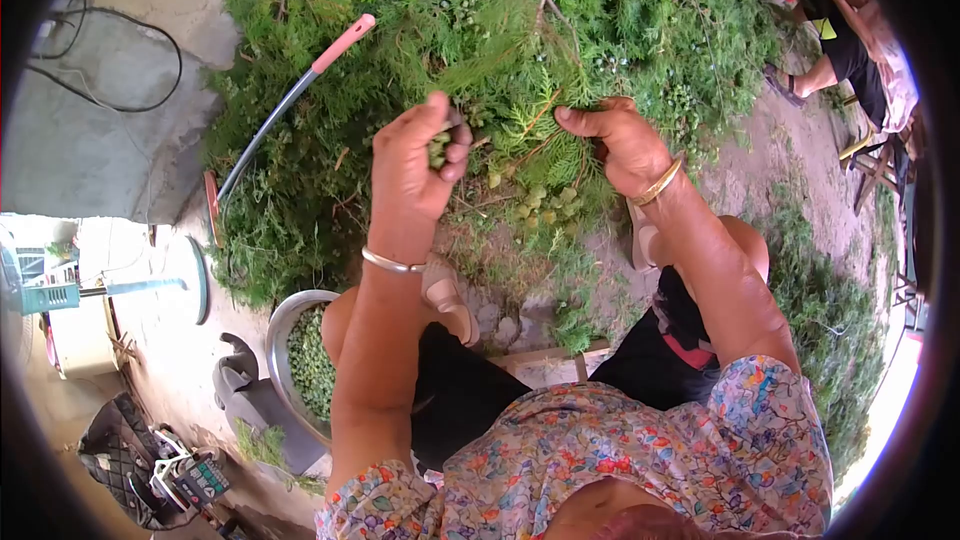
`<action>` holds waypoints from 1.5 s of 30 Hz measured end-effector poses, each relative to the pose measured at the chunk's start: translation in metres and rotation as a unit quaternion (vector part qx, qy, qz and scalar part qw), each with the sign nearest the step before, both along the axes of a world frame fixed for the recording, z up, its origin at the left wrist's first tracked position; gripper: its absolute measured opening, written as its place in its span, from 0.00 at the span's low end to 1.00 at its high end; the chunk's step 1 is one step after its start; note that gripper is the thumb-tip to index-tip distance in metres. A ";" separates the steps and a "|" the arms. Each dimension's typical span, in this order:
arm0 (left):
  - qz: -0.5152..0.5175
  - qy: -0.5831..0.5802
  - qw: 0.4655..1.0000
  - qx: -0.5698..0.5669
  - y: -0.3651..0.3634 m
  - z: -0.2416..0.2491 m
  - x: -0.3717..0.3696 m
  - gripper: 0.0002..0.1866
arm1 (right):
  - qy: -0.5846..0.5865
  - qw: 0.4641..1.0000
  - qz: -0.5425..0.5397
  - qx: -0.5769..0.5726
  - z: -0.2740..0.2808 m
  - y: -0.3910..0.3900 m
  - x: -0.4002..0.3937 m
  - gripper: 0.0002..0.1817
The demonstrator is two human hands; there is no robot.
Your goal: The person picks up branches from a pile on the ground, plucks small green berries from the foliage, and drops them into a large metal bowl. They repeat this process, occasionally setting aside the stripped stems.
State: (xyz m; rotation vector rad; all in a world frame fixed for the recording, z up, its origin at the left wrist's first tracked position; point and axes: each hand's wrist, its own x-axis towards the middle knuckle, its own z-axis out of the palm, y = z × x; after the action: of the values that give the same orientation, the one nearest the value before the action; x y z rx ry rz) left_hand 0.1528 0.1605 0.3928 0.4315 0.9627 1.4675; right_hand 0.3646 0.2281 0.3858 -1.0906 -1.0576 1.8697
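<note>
My left hand (415, 150), with a silver bangle at the wrist, has its fingers curled around small green cones, which show between thumb and fingers. To its right, my right hand (622, 143), wearing a gold bangle, pinches a green leafy sprig (545, 135) that fans out to the left of the fingertips. Both hands are in front of a large pile of cut evergreen branches (400, 70). A metal basin (277, 340) holding many small green cones stands beside my left leg.
A long tool with a pink handle (343, 44) leans on the pile at the left. Further left stand a fan (200, 280) and a concrete slab (90, 160). Another person's leg (820, 78) shows at the upper right near a wooden stool (875, 172). More branches (815, 340) lie at the right.
</note>
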 end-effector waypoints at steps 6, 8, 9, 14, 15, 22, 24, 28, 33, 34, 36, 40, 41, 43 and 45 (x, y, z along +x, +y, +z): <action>0.002 0.065 0.998 0.000 -0.011 0.005 -0.005 0.08 | 0.058 0.998 -0.036 -0.004 0.005 0.012 0.008 0.10; -0.047 0.150 0.988 0.001 -0.015 0.001 0.004 0.12 | 0.078 0.996 -0.043 -0.015 0.012 0.012 0.008 0.13; -0.047 0.150 0.988 0.001 -0.017 0.002 0.010 0.12 | 0.077 0.996 -0.043 -0.015 0.012 0.013 0.008 0.13; -0.094 0.180 0.979 0.021 -0.018 0.009 0.037 0.12 | 0.116 0.992 -0.025 -0.033 0.006 0.015 0.006 0.13; -0.100 0.198 0.974 0.032 -0.016 0.009 0.038 0.10 | 0.116 0.992 -0.025 -0.033 0.006 0.014 0.005 0.13; -0.118 0.421 0.897 0.066 -0.010 -0.003 0.041 0.06 | 0.060 0.997 -0.040 0.016 0.001 0.013 0.000 0.10; -0.153 0.447 0.880 0.059 -0.012 0.002 0.041 0.08 | 0.058 0.997 -0.057 0.014 -0.003 0.014 0.001 0.08; -0.215 0.392 0.894 0.037 -0.023 0.025 0.048 0.09 | 0.022 0.993 -0.111 -0.018 -0.006 0.031 0.011 0.10; -0.131 -0.015 0.991 0.005 -0.027 0.018 0.037 0.07 | 0.119 0.981 -0.150 -0.037 0.000 0.044 0.025 0.10; -0.113 -0.052 0.992 0.014 -0.025 0.014 0.034 0.07 | 0.119 0.983 -0.139 -0.030 -0.001 0.043 0.026 0.10; -0.103 -0.086 0.991 0.019 -0.021 0.001 0.026 0.08 | 0.099 0.985 -0.135 -0.033 0.007 0.035 0.023 0.10; -0.101 -0.057 0.993 0.000 -0.016 -0.003 0.029 0.08 | 0.088 0.989 -0.105 -0.046 0.010 0.028 0.014 0.10; -0.104 -0.007 0.994 -0.025 -0.015 -0.002 0.034 0.07 | 0.089 0.989 -0.105 -0.047 0.007 0.028 0.012 0.10; -0.095 -0.012 0.995 -0.027 -0.015 -0.006 0.047 0.09 | 0.104 0.986 -0.123 -0.049 0.000 0.026 0.006 0.11; -0.067 0.009 0.995 -0.076 -0.015 -0.011 0.059 0.11 | 0.117 0.983 -0.135 -0.053 -0.004 0.021 0.000 0.10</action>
State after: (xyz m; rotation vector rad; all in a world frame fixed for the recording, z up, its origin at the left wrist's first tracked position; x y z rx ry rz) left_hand 0.2114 0.1456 0.3815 0.3916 1.0323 1.2623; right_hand 0.3647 0.2494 0.3816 -0.9906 -0.6492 1.7967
